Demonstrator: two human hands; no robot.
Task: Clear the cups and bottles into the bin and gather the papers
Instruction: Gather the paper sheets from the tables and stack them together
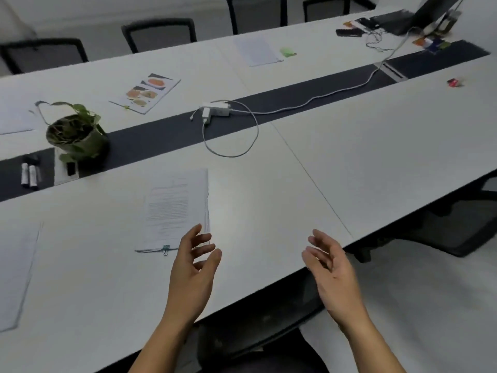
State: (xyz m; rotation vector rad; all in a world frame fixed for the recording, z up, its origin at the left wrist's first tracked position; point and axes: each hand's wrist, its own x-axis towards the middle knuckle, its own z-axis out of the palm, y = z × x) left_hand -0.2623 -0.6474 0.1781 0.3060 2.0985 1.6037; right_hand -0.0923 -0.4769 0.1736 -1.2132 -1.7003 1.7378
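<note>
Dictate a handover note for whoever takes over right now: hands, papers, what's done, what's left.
Hands: left hand open at the near corner of the clipped stack, gripping nothing; right hand open, empty.
Papers ungathered: clipped stack, near sheet at the left edge, menu and far sheet beyond the dark strip.
No cups, bottles or bin in view.
Left: gather every paper.

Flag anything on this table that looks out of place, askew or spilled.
Nothing looks spilled or broken. The white charger cable sprawls in a loose loop off the dark centre strip onto the white table. A small red item lies alone at the far right, too blurred to identify.
</note>
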